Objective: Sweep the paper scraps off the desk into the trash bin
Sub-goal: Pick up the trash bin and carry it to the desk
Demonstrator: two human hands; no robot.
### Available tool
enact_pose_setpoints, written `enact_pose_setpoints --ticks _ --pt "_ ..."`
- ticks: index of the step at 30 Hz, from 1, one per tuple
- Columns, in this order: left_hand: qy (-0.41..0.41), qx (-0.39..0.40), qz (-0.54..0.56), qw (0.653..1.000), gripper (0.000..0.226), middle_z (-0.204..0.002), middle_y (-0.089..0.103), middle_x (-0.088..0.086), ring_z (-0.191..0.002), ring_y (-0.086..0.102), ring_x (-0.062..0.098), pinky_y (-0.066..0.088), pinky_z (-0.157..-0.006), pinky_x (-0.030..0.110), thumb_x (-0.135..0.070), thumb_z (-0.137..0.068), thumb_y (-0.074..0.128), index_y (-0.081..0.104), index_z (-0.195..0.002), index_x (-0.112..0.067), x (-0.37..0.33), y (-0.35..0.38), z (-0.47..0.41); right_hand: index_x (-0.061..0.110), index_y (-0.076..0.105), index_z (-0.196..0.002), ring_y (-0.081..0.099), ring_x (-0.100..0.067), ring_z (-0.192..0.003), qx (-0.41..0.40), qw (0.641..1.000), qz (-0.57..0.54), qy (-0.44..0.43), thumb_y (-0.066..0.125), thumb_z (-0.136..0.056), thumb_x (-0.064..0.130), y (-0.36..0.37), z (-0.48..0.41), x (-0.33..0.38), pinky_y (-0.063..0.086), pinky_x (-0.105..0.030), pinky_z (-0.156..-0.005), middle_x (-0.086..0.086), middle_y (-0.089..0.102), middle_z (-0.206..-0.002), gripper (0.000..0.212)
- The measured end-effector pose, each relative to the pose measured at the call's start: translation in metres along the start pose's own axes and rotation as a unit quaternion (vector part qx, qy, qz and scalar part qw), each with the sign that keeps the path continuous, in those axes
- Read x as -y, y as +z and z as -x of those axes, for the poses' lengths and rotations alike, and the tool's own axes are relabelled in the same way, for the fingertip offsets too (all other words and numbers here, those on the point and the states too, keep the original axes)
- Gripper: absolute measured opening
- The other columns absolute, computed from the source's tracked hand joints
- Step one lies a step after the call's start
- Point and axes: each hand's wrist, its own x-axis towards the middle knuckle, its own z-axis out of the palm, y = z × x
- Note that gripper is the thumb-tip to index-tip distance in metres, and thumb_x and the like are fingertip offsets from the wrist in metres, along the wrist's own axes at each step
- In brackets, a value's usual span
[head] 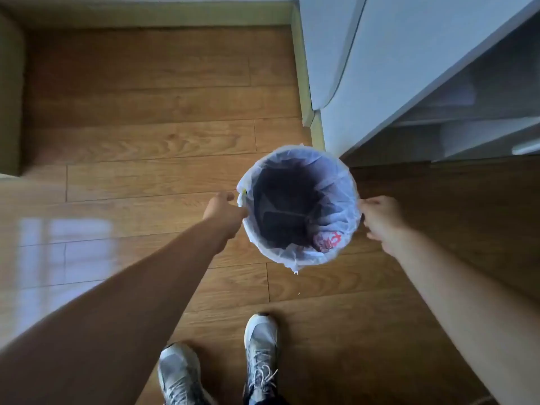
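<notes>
bare forearms, no sleeves in view; grey-white laced sneakers [261, 355] with pale soles on both feet.

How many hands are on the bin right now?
2: the left hand grips the left rim of the trash bin; the right hand grips its right rim. Fingertips are partly hidden.

One head-worn wide-angle view looks almost straight down from standing height onto the wooden floor [140, 147], with the wearer's two shoes [260, 352] at the bottom edge. Both forearms run up from the lower corners toward the trash bin [298, 255] near the middle of the frame. The white furniture [394, 68] at the upper right bends with the lens.
</notes>
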Motion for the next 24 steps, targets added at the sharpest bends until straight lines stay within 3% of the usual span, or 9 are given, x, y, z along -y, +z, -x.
enact_pose_setpoints --ticks 3,7,10,13,17,21,24 --pt "0.023 0.018 0.032 0.999 0.04 -0.1 0.069 0.006 -0.082 0.067 0.022 0.06 -0.079 0.043 -0.014 -0.08 0.065 0.06 -0.119 -0.016 0.005 0.017 -0.018 0.015 0.061 -0.092 0.063 -0.024 -0.078 -0.002 1.0 -0.003 -0.009 0.056 -0.094 0.023 0.02 -0.021 -0.001 0.057 -0.048 -0.08 -0.009 0.064 -0.09 0.009" --pt "0.019 0.007 0.07 0.997 0.015 -0.092 0.071 0.009 -0.093 0.07 0.032 0.059 -0.082 0.053 -0.01 -0.08 0.066 0.063 -0.095 -0.011 0.009 0.017 -0.026 0.008 0.063 -0.106 0.067 -0.038 -0.093 -0.042 0.998 0.045 -0.016 0.053 -0.092 0.012 0.033 -0.028 0.001 0.058 -0.055 -0.083 -0.02 0.068 -0.105 0.018" --pt "-0.005 0.035 0.101 0.994 0.026 -0.094 0.073 0.013 -0.083 0.071 0.028 0.061 -0.072 0.046 -0.011 -0.08 0.073 0.064 -0.102 -0.003 0.007 -0.011 -0.017 0.014 0.063 -0.087 0.068 -0.036 -0.087 -0.042 0.996 0.076 -0.036 0.053 -0.092 0.012 0.032 -0.009 0.017 0.059 -0.054 -0.078 -0.016 0.068 -0.093 0.011" --pt "-0.013 0.042 0.122 0.992 0.021 -0.077 0.068 0.006 -0.063 0.065 0.018 0.055 -0.051 0.031 -0.012 -0.08 0.075 0.062 -0.096 -0.007 0.003 -0.058 0.01 0.027 0.051 -0.072 0.069 -0.025 -0.074 -0.009 0.994 0.083 -0.065 0.055 -0.094 0.016 0.033 0.025 0.044 0.062 -0.047 -0.072 -0.002 0.063 -0.082 0.024" --pt "-0.021 0.027 0.12 0.992 0.01 -0.074 0.064 0.006 -0.06 0.059 0.019 0.05 -0.045 0.028 -0.006 -0.083 0.068 0.061 -0.081 -0.011 -0.005 -0.134 0.053 0.026 0.053 -0.074 0.067 -0.021 -0.069 0.021 0.987 0.103 -0.124 0.054 -0.094 0.016 0.035 0.085 0.096 0.061 -0.039 -0.064 -0.002 0.064 -0.082 0.023" --pt "-0.041 0.004 0.132 0.99 0.011 -0.068 0.059 0.007 -0.056 0.053 0.02 0.051 -0.041 0.028 0.001 -0.079 0.064 0.061 -0.078 -0.009 -0.012 -0.211 0.11 0.02 0.055 -0.096 0.063 -0.015 -0.071 0.048 0.972 0.143 -0.178 0.052 -0.096 0.02 0.037 0.152 0.153 0.047 -0.025 -0.052 -0.003 0.063 -0.092 0.003" --pt "-0.05 -0.015 0.147 0.988 0.011 -0.07 0.058 0.011 -0.058 0.052 0.022 0.052 -0.043 0.029 0.003 -0.076 0.062 0.062 -0.078 -0.008 -0.016 -0.27 0.165 0.016 0.055 -0.107 0.063 -0.018 -0.076 0.069 0.956 0.183 -0.217 0.05 -0.097 0.024 0.035 0.211 0.196 0.048 -0.026 -0.055 -0.005 0.063 -0.096 0.013"
